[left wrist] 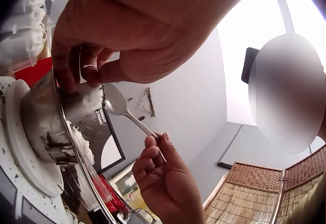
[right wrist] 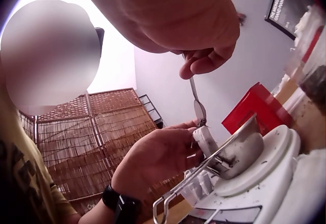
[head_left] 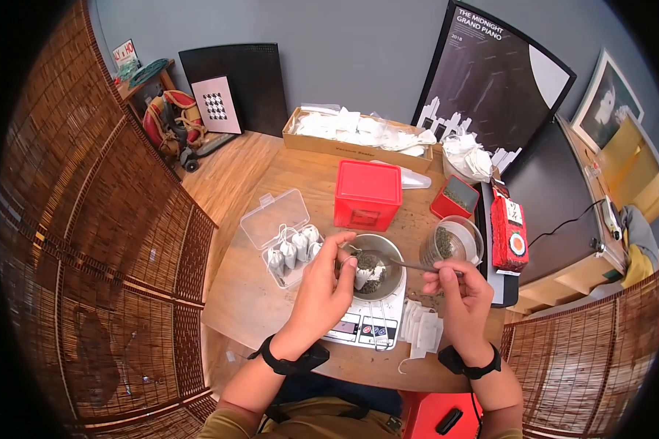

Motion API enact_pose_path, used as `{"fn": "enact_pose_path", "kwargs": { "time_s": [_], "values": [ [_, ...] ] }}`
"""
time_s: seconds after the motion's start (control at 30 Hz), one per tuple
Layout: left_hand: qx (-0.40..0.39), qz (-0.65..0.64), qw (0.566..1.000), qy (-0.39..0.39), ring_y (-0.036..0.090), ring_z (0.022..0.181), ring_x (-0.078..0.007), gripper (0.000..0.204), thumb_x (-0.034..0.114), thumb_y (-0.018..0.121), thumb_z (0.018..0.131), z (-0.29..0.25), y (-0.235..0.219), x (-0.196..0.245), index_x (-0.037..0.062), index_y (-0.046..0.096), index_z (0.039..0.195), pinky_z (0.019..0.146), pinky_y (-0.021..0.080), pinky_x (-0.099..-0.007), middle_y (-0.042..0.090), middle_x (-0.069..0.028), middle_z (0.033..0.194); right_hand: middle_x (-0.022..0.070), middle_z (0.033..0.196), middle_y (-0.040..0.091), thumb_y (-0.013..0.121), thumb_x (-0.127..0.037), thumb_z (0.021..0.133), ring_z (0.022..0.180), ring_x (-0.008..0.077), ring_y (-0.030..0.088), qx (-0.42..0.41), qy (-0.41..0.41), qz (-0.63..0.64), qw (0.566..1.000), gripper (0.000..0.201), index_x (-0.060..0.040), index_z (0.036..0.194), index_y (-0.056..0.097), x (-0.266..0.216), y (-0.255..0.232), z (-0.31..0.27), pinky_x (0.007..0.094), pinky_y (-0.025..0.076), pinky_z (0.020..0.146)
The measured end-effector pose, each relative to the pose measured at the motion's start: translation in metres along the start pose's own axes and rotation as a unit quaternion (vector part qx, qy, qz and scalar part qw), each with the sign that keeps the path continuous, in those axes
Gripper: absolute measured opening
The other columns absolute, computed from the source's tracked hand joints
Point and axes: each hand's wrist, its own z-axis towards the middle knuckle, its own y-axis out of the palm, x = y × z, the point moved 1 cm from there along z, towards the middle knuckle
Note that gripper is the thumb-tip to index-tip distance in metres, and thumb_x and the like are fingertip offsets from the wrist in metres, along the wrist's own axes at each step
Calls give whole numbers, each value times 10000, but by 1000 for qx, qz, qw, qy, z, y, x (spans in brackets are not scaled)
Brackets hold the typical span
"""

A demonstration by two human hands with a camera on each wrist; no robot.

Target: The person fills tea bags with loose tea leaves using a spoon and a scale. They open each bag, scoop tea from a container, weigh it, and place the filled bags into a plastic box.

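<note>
My left hand [head_left: 328, 289] pinches a small white tea bag [right wrist: 205, 138] over the metal bowl [head_left: 396, 282]. In my right hand [head_left: 463, 298] is a metal spoon [left wrist: 116, 100], gripped by the handle. Its tip, with dark dried leaves on it, is right at the bag's mouth in both wrist views. More loose dried leaves and some white material show inside the bowl. The bowl stands on a white kitchen scale [head_left: 337, 333], and a wire handle sticks out toward me. Leaf bits are scattered on the scale.
Left of the bowl, an open clear box [head_left: 255, 252] holds several filled tea bags. Flat tea bags [head_left: 422, 327] lie right of the scale. Behind stand a red tin [head_left: 366, 186] and a carton of white bags [head_left: 344, 148]. At right are a clear tub [head_left: 470, 245] of leaves and a red packet [head_left: 509, 238].
</note>
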Motion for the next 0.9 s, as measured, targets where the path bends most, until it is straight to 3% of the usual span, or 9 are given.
{"fn": "enact_pose_path", "kwargs": {
  "time_s": [0.17, 0.37, 0.47, 0.53, 0.63, 0.73, 0.83, 0.9],
  "values": [
    [7, -12, 1000, 0, 584, 788, -78, 367, 34, 579, 1092, 0, 0, -1, 31, 547, 1458, 662, 475, -263, 599, -38, 963, 164, 995, 783, 634, -70, 1107, 868, 182, 778, -34, -82, -70, 994, 177, 79, 1181, 696, -2, -1, -6, 305, 632, 760],
    [11, -38, 999, -7, 591, 834, -73, 360, 33, 586, 1092, 0, 0, -3, 32, 557, 1451, 696, 494, -254, 598, -30, 983, 160, 966, 778, 642, -41, 1093, 842, 191, 782, 6, -69, -37, 997, 145, 84, 1146, 694, -2, -6, -20, 310, 635, 746],
    [15, -61, 998, -7, 593, 862, -70, 358, 17, 591, 1087, 0, 2, -5, 27, 563, 1443, 718, 505, -246, 596, -23, 994, 162, 967, 777, 650, -26, 1083, 841, 195, 783, -47, -73, -74, 993, 128, 82, 1136, 696, -2, -3, -22, 311, 630, 743],
    [16, -75, 997, -7, 592, 872, -68, 357, 9, 594, 1083, 1, 3, -10, 23, 564, 1439, 729, 510, -242, 594, -21, 998, 165, 969, 777, 654, -19, 1079, 840, 196, 784, -35, -100, -90, 990, 123, 81, 1136, 697, 2, -2, -24, 310, 627, 741],
    [29, -79, 996, 17, 659, 802, -134, 359, 23, 622, 1057, 2, 3, -16, 27, 575, 1413, 651, 536, -290, 657, -69, 946, 172, 978, 779, 660, -12, 1074, 839, 197, 785, -19, -138, -100, 985, 118, 80, 1136, 698, 6, -3, -24, 308, 625, 741],
    [5, -84, 996, -13, 597, 888, -59, 350, -1, 595, 1080, -1, 0, -5, 8, 562, 1429, 755, 519, -235, 591, -8, 995, 181, 989, 782, 663, -14, 1073, 842, 200, 785, -24, -140, -107, 984, 121, 81, 1139, 698, 5, -2, -24, 310, 628, 741],
    [-5, -70, 997, -19, 624, 896, -90, 347, -3, 599, 1072, -2, 1, -1, 14, 574, 1418, 789, 541, -268, 618, -28, 986, 185, 996, 785, 664, -17, 1073, 846, 203, 785, -20, -126, -102, 987, 124, 81, 1142, 698, 5, -4, -25, 311, 632, 740],
    [34, 20, 997, 59, 640, 804, -190, 361, 6, 620, 1039, -2, 2, -4, 24, 593, 1398, 689, 526, -327, 648, -100, 951, 185, 999, 786, 664, -18, 1073, 847, 203, 784, -6, -117, -84, 990, 126, 80, 1145, 699, 6, -3, -25, 310, 633, 740]
  ]
}}
